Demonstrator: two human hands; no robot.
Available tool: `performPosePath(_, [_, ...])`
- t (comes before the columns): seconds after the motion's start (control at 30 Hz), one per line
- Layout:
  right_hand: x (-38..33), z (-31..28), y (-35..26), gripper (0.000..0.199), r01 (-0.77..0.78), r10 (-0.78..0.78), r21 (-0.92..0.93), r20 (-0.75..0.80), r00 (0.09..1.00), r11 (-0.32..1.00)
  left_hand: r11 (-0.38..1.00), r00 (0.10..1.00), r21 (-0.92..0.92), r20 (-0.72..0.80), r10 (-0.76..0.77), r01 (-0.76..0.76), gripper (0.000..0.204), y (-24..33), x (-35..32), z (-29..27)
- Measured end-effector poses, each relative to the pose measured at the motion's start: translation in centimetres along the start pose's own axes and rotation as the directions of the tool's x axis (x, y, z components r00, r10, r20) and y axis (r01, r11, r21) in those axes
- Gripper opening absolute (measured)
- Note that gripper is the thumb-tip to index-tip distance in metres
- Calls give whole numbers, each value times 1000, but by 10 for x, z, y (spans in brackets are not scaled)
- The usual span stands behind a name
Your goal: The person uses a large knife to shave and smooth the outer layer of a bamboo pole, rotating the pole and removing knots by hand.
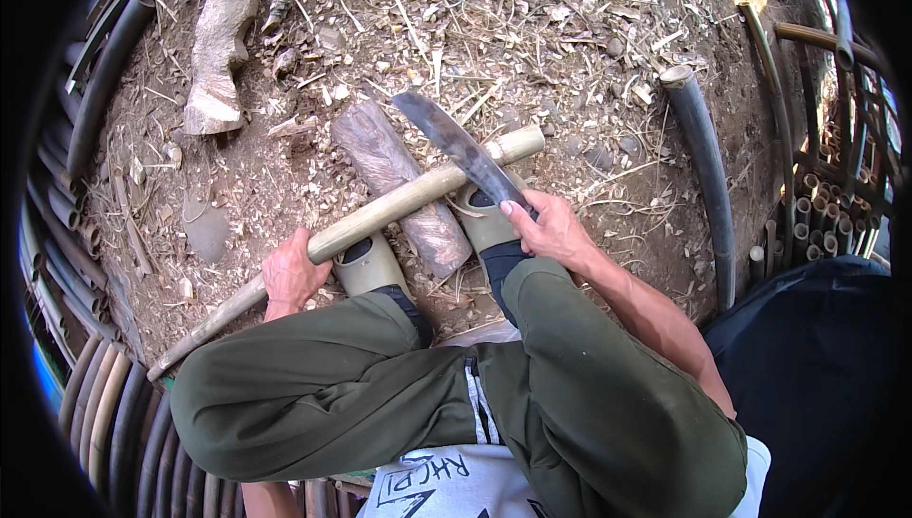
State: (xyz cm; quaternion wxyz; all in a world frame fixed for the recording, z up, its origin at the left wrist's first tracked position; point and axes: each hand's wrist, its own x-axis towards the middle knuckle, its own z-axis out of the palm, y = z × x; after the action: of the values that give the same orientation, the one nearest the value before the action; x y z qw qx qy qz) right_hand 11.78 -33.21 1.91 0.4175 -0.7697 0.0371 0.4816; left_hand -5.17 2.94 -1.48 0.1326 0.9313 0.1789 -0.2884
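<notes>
My left hand (293,269) is wrapped round a pale bamboo pole (391,202), which slants from the lower left up to its cut end at the right. The pole lies across a short brown log (443,239) on the ground between my feet. In my right hand (553,227) is a machete with a dark, broad blade (454,143); its handle is mostly hidden by my fingers. The blade crosses over the pole near the cut end, its tip pointing up and left. Whether blade and pole touch, I cannot tell.
Wood chips and shavings cover the dirt floor. A rough wood block (220,43) lies at the upper left, and a dark curved bamboo pole (701,157) at the right. Bamboo poles are stacked along the left side; cut bamboo ends (819,219) cluster at the far right.
</notes>
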Motion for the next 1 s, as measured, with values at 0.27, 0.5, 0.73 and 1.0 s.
performPosePath(0.27, [5,1,6,33,121,-107,-226,77,991,967,1000,976,-24,218,4,1,40,3,15,-20])
performPosePath(0.5, [6,2,5,30,240,-240,-412,52,969,879,991,920,-130,386,76,-27,41,1,31,-31])
performPosePath(0.73, [8,9,17,31,130,-133,-151,-12,991,980,940,870,-341,465,166,3,45,-15,42,-23])
performPosePath(1.0, [10,7,16,33,178,-195,-268,-35,980,947,993,942,46,-316,116,-107,39,-26,-14,31])
